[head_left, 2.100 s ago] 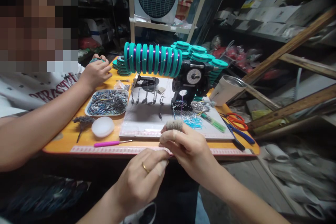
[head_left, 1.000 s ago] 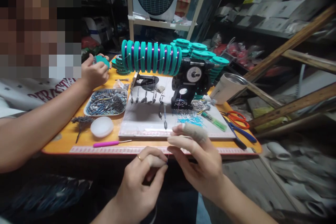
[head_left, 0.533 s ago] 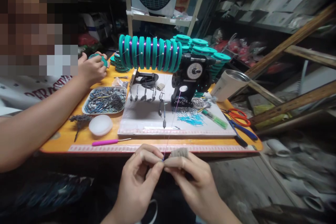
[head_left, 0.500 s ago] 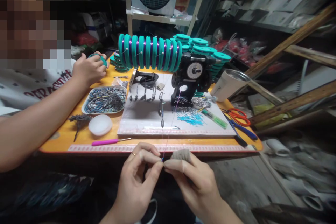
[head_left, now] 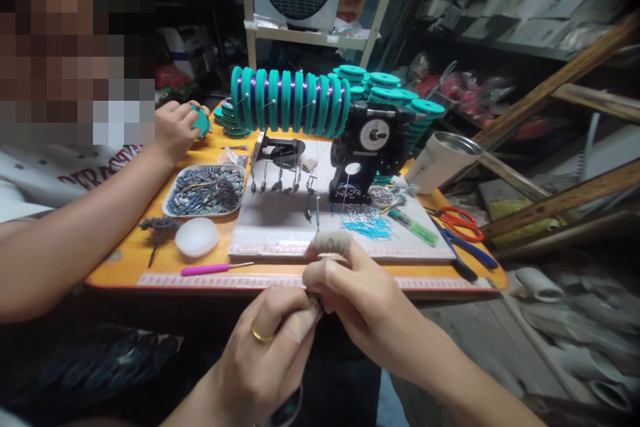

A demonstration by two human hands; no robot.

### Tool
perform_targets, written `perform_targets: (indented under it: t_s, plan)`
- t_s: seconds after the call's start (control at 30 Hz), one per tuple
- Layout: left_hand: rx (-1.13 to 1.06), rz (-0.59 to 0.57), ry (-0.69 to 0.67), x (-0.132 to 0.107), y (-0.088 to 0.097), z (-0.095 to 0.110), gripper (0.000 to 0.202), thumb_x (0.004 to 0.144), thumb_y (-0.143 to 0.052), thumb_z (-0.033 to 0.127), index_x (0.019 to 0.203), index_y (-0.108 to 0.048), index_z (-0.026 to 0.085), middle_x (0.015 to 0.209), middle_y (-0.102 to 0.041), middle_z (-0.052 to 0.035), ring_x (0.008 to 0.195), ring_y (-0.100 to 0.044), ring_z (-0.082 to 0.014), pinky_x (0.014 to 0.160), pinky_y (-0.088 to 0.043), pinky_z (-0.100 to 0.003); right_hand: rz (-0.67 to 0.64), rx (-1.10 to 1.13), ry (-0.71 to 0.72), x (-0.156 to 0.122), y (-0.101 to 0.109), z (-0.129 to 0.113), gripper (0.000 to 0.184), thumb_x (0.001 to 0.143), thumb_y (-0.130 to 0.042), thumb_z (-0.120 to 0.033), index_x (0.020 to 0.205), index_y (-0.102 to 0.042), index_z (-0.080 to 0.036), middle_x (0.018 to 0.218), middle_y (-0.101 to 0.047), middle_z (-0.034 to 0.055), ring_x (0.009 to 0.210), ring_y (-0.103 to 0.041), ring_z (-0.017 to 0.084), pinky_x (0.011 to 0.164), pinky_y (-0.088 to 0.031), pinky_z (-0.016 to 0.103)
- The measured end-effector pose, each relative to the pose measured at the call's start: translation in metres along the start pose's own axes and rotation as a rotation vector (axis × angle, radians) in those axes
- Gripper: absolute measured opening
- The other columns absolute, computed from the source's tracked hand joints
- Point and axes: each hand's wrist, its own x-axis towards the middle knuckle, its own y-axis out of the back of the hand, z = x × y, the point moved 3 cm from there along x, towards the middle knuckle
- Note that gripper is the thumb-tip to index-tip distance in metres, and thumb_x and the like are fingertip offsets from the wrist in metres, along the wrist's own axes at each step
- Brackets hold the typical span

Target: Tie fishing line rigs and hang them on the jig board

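Observation:
At the table's near edge my left hand [head_left: 273, 340] is closed in a pinch, with a ring on one finger and pale tape on another. Against it, my right hand [head_left: 360, 290] pinches too, its raised index finger wrapped in a grey cloth cover [head_left: 333, 243]. Their fingertips meet over thin fishing line; the exact spot is hidden by the fingers. A purple stretch of line [head_left: 347, 193] shows at the black winder [head_left: 367, 140], which carries a row of teal foam spools [head_left: 290, 101]. Just beyond my fingers hang small dark sinkers [head_left: 309, 213].
A co-worker's hand [head_left: 183, 123] holds a teal spool at left. Around the white board [head_left: 270, 240] are a tray of sinkers [head_left: 173, 212], a white lid [head_left: 197, 237], a pink-handled hook tool [head_left: 205, 269], blue pieces [head_left: 367, 227], pliers [head_left: 467, 250], orange scissors [head_left: 460, 223] and a cup [head_left: 443, 163].
My right hand has risen and shifted over my left, lifting its covered index finger. My left hand has turned inward. The pinched line and small blue piece at my fingertips are now hidden.

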Motion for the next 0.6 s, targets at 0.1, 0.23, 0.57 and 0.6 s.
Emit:
perform_targets:
  t_s: [0.1,0.23,0.57,0.6]
  plan:
    - [0.035,-0.045,-0.129,0.001,0.001,-0.002,0.021,0.081,-0.060,-0.002,0.100,-0.064,0.006,0.100,-0.063,-0.0102,0.098,-0.063,-0.0154,0.086,-0.057,-0.026,-0.030,0.010,-0.073,0.005,0.001,-0.001,0.015,0.096,-0.042,-0.011,0.094,-0.056,-0.016,0.092,-0.051,0.0052,0.082,-0.054,0.011,0.070,-0.049,0.021]
    - [0.014,-0.125,-0.149,0.001,0.003,-0.009,0.026,0.081,-0.061,-0.003,0.105,-0.064,0.005,0.106,-0.068,-0.0128,0.106,-0.064,-0.0174,0.094,-0.056,-0.029,0.072,-0.013,-0.038,0.005,0.004,-0.003,0.014,0.097,-0.045,-0.011,0.097,-0.059,-0.015,0.099,-0.056,0.0079,0.096,-0.058,0.012,0.076,-0.052,0.020]
    - [-0.034,-0.126,0.127,0.007,0.012,-0.017,0.020,0.085,-0.059,-0.002,0.100,-0.062,0.011,0.102,-0.066,-0.0072,0.103,-0.065,-0.0077,0.095,-0.053,-0.014,0.058,-0.088,0.089,-0.008,-0.006,0.004,0.015,0.095,-0.052,-0.010,0.103,-0.065,-0.012,0.110,-0.060,0.0124,0.105,-0.063,0.016,0.087,-0.059,0.026]
    - [-0.083,-0.136,0.169,0.010,0.013,-0.017,0.019,0.085,-0.058,-0.002,0.097,-0.062,0.012,0.100,-0.066,-0.0058,0.101,-0.066,-0.0062,0.093,-0.052,-0.012,0.066,-0.113,0.126,-0.008,-0.006,0.005,0.016,0.095,-0.053,-0.010,0.104,-0.065,-0.012,0.107,-0.061,0.0120,0.102,-0.064,0.015,0.085,-0.059,0.026]
